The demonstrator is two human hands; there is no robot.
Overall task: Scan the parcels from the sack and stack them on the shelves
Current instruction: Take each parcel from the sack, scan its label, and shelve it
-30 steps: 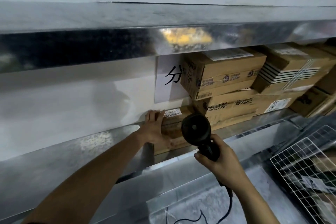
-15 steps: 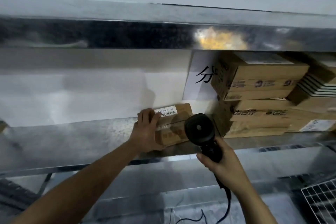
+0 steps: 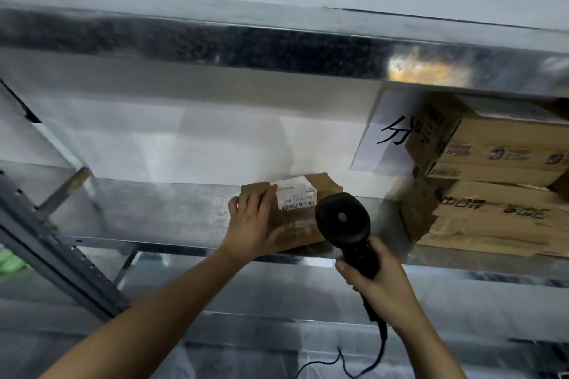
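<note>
A small brown cardboard parcel (image 3: 308, 191) with a white barcode label (image 3: 295, 196) lies on the metal shelf (image 3: 154, 212), apart from the stack to its right. My left hand (image 3: 254, 224) grips the parcel's left end, fingers over its top and thumb along its front. My right hand (image 3: 377, 280) holds a black corded barcode scanner (image 3: 343, 220) by its handle, the scanner head just in front of the parcel's right part and hiding it.
Stacked cardboard boxes (image 3: 492, 188) fill the shelf's right side, next to a white paper sign (image 3: 391, 132) on the wall. Another metal shelf (image 3: 246, 46) runs overhead. A dark slotted upright (image 3: 58, 252) slants at the left. The shelf left of the parcel is bare.
The small parcel has slid left along the shelf, away from the box stack, with my left hand on it. The view has turned left; the wire basket has left the frame.
</note>
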